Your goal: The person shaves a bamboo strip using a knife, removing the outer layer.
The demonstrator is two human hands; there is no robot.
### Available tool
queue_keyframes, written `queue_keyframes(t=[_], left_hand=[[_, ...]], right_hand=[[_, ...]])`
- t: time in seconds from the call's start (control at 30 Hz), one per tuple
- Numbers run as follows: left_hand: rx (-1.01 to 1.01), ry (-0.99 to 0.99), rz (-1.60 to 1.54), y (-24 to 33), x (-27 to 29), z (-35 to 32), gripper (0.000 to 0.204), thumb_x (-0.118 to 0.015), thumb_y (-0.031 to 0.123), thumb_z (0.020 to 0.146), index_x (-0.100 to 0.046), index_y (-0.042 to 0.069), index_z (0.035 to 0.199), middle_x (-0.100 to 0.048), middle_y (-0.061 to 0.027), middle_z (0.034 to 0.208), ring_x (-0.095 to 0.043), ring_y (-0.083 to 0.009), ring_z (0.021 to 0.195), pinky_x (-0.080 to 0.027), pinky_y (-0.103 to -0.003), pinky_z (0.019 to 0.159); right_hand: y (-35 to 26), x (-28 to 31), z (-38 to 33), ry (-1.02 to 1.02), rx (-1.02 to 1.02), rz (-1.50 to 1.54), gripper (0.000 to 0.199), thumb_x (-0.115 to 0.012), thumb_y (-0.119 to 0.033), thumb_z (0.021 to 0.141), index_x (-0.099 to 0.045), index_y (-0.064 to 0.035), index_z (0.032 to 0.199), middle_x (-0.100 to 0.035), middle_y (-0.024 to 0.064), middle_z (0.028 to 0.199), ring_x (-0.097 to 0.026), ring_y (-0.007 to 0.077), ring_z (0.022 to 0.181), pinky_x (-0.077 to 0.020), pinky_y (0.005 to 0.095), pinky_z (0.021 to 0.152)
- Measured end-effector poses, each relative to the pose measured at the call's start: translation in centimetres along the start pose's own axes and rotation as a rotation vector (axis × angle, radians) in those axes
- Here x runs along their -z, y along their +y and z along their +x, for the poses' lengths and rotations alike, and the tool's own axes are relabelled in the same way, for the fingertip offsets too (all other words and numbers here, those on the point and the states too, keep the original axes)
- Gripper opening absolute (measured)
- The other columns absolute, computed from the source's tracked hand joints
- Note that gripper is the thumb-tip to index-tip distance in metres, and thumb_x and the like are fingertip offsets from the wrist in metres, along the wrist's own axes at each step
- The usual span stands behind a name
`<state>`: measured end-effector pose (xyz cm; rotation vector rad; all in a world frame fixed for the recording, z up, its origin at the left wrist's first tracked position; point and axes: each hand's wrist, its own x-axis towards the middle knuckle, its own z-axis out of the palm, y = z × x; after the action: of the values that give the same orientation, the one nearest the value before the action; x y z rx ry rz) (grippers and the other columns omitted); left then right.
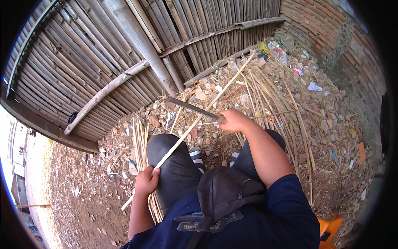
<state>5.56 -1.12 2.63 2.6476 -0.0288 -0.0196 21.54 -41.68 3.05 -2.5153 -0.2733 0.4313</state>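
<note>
A long pale bamboo strip [182, 138] runs slantwise from beside my left thigh up toward the fence. My left hand [146, 181] is closed around its lower part, next to my left knee. In front of my right knee, my right hand [233, 120] grips the handle of a machete [189, 107]. Its dark blade points left and lies across the strip; whether the edge touches it I cannot tell. More split bamboo strips [140, 143] lie by my left leg, partly hidden by it. A larger bundle of strips [271, 97] spreads over the ground at the right.
Ahead stands a bamboo fence [99, 54] with thick poles, meeting a brick wall [327, 33] at the right. Rubble and litter [315, 86] cover the ground [87, 191]. An orange plastic seat [329, 228] shows at the lower right. A dark bag [226, 193] hangs at my front.
</note>
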Motion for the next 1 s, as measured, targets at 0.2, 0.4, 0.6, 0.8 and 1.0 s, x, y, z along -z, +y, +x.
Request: queue_keyframes(t=[0.2, 0.4, 0.6, 0.8, 1.0], left_hand=[[-0.011, 0.006, -0.007, -0.16, -0.14, 0.08, 0.046, -0.059, 0.038, 0.100, -0.053, 0.000, 0.073, -0.056, -0.0221, 0.060, -0.059, -0.0427, 0.059, -0.045, -0.049, 0.058], [0.016, -0.014, 0.003, -0.11, 0.04, 0.07, 0.046, -0.061, 0.041, 0.099, -0.055, 0.002, 0.076, -0.060, -0.0229, 0.063, -0.063, -0.0453, 0.064, -0.047, -0.051, 0.059], [0.022, -0.034, 0.019, -0.24, 0.01, 0.10, 0.047, -0.060, 0.042, 0.099, -0.054, 0.002, 0.076, -0.060, -0.0237, 0.064, -0.063, -0.0464, 0.066, -0.047, -0.051, 0.060], [0.026, -0.045, 0.005, -0.06, 0.11, 0.18, 0.048, -0.059, 0.044, 0.099, -0.053, 0.001, 0.077, -0.060, -0.0242, 0.065, -0.062, -0.0473, 0.066, -0.047, -0.052, 0.061], [0.022, -0.038, 0.015, -0.15, 0.06, 0.17, 0.048, -0.059, 0.043, 0.100, -0.053, 0.001, 0.077, -0.060, -0.0239, 0.064, -0.062, -0.0470, 0.066, -0.047, -0.051, 0.060]], right_hand=[[0.09, -0.05, 0.00, 0.010, 0.017, -0.026, 0.045, -0.078, -0.034, 0.081, -0.068, -0.0037, 0.113, -0.071, 0.0218, 0.106, -0.068, 0.0382, 0.102, -0.0533, 0.0448, 0.090], [-0.49, 0.17, -0.33, -0.012, -0.012, -0.018, 0.038, -0.076, -0.032, 0.083, -0.069, -0.0054, 0.109, -0.071, 0.0207, 0.102, -0.069, 0.0368, 0.099, -0.0534, 0.0450, 0.088], [0.16, -0.34, 0.03, 0.005, 0.007, -0.018, 0.034, -0.076, -0.033, 0.084, -0.069, -0.0067, 0.105, -0.072, 0.0179, 0.097, -0.069, 0.0356, 0.096, -0.0528, 0.0459, 0.085], [0.44, -0.66, -0.07, 0.048, 0.016, -0.023, 0.035, -0.076, -0.033, 0.084, -0.069, -0.0059, 0.105, -0.072, 0.0181, 0.099, -0.069, 0.0356, 0.097, -0.0533, 0.0451, 0.087], [0.12, -0.40, -0.13, 0.026, 0.009, -0.017, 0.041, -0.077, -0.033, 0.083, -0.069, -0.0052, 0.111, -0.072, 0.0202, 0.105, -0.068, 0.0373, 0.102, -0.0531, 0.0457, 0.090]])
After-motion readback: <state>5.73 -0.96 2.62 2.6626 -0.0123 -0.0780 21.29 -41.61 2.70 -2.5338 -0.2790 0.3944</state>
